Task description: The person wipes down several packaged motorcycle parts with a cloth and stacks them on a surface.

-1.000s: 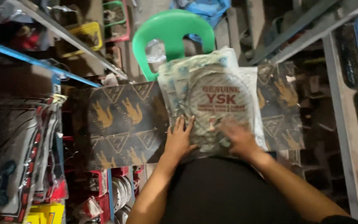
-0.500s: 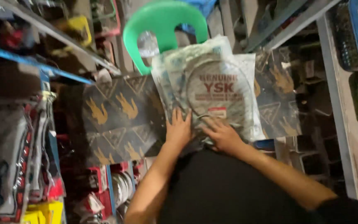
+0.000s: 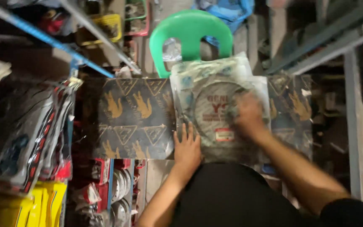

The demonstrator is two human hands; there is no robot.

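On the dark printed board (image 3: 131,117), just below the one green plastic chair (image 3: 192,35), lies a stack of clear gasket packets (image 3: 215,96) with two hands on it: the left hand (image 3: 188,147) flat with fingers spread at its lower edge, the right hand (image 3: 248,115) blurred on top, fingers' state unclear, while hanging packets (image 3: 30,134) crowd the left.

Left hand (image 3: 188,150): yours, bare, no glove, ring or watch in view.
Right hand (image 3: 248,115): yours, bare, blurred, so fine detail cannot be told.
Forearms: both uncovered down to the wrist.
Sleeve: a dark, short edge shows at your right upper arm.
Garment: your plain black top, no print visible.
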